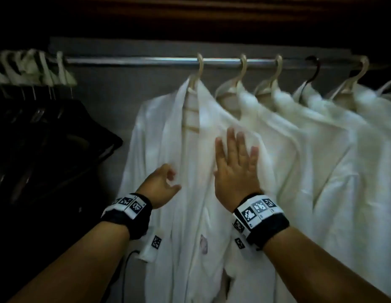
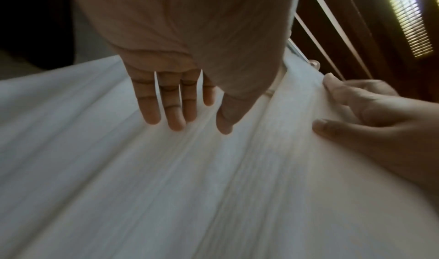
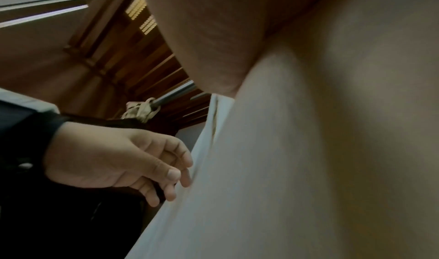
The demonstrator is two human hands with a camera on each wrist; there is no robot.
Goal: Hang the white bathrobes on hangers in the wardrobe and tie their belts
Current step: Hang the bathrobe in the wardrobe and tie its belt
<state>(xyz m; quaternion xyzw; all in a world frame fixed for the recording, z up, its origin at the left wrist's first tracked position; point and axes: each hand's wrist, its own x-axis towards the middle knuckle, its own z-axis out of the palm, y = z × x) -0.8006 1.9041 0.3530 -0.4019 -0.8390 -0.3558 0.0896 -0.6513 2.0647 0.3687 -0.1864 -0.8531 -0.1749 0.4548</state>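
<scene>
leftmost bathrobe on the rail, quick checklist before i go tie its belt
1. Leftmost bathrobe hangs from its hanger on the rail: ok.
2. Front panels closed: not ok, the hanger bars show through a gap at the chest.
3. Right hand flat on the robe, fingers straight: ok.
4. Left hand free for the belt: cannot tell, its curled fingers sit at the lapel edge.
5. Belt located: cannot tell, none is plainly visible.
</scene>
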